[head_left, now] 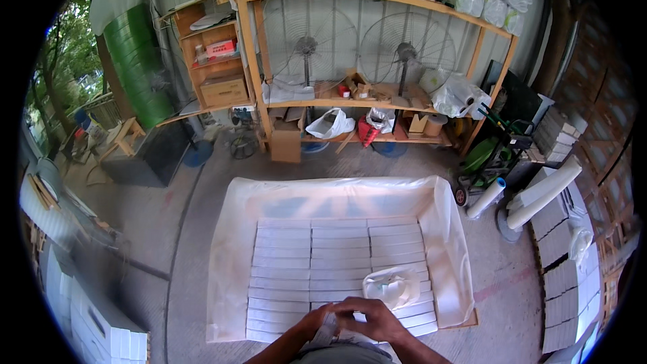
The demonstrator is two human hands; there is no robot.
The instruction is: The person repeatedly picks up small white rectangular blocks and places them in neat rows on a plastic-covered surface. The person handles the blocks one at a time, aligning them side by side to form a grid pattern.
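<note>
Both my hands meet low in the middle, close to my body and above the near edge of a large open case lined with whitish plastic sheeting (226, 249). My left hand (315, 321) is closed, its fingers brought up against the right one. My right hand (369, 317) curls over beside it with bent fingers. A pale greyish strip (327, 330) shows at the left hand; I cannot make out what it is. Inside the lining, flat white boxes (280, 253) lie packed in three columns of several rows. A crumpled white plastic bag (392, 288) rests on them, just beyond my right hand.
A wooden shelf (377, 102) holding fans, bags and cartons stands at the back. To the right are a green hand truck (482, 162), a roll of film (486, 199) and stacked white boxes (559, 283). More white boxes (101, 330) stand at the near left.
</note>
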